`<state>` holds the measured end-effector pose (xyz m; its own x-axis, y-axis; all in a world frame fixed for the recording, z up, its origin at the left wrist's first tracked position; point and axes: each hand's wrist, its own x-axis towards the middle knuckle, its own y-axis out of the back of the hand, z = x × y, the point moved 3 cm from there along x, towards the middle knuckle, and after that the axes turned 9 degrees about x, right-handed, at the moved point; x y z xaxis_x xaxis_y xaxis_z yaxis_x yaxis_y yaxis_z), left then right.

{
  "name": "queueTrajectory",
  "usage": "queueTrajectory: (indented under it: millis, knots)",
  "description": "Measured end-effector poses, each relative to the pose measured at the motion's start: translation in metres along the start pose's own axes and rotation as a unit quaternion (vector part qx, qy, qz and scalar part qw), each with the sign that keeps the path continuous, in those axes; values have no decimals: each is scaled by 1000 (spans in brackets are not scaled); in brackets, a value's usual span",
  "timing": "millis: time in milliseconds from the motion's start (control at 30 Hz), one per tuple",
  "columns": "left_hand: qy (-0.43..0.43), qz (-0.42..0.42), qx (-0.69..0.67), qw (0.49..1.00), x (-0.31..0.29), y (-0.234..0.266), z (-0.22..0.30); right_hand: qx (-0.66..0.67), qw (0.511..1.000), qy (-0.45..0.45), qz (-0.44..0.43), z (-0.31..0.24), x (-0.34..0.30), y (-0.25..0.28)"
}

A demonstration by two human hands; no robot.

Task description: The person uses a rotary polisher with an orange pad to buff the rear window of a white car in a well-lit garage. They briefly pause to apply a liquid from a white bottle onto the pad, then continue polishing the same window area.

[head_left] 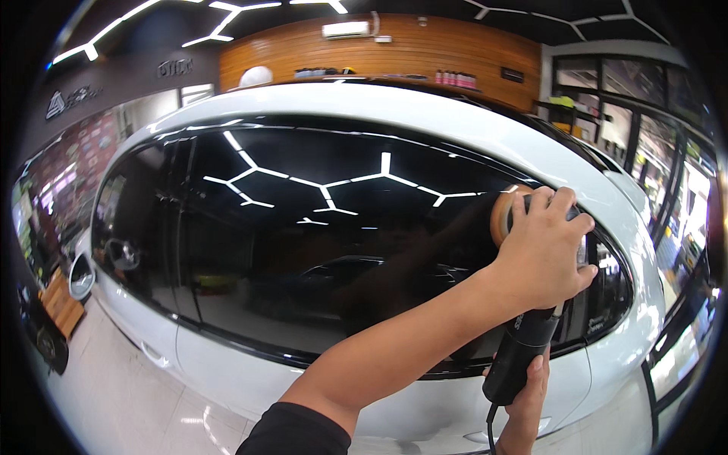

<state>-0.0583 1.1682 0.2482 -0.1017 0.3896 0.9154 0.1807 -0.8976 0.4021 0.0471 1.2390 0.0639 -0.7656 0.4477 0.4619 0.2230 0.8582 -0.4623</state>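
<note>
A black polisher (522,358) with a power cord is held against the dark side window (334,250) of a white car (455,117). Its round orange pad (500,218) lies at the rear upper part of the glass, near the window frame. My left hand (544,246) is closed over the polisher's head, with the fingers curled over its top. Lower down, my right hand (532,388) grips the black body from below; part of that hand is hidden behind the tool. My left forearm crosses in front of the window.
The car's side mirror (81,274) sticks out at the left, and a door handle (155,355) is below the window. The cord (491,428) hangs down from the polisher. Bottles (455,79) stand beyond the roof by a wooden wall (288,57). Glass doors (637,129) are at the right.
</note>
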Motion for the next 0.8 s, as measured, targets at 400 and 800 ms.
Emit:
queueTrajectory:
  millis: [400,800]
  knots:
    - [67,95,104,988,-58,248,-126,-220,959,22,-180,25,16,-218]
    - [146,178,132,964,-132,398,-197,-340,893,12,-295,43,21,-363]
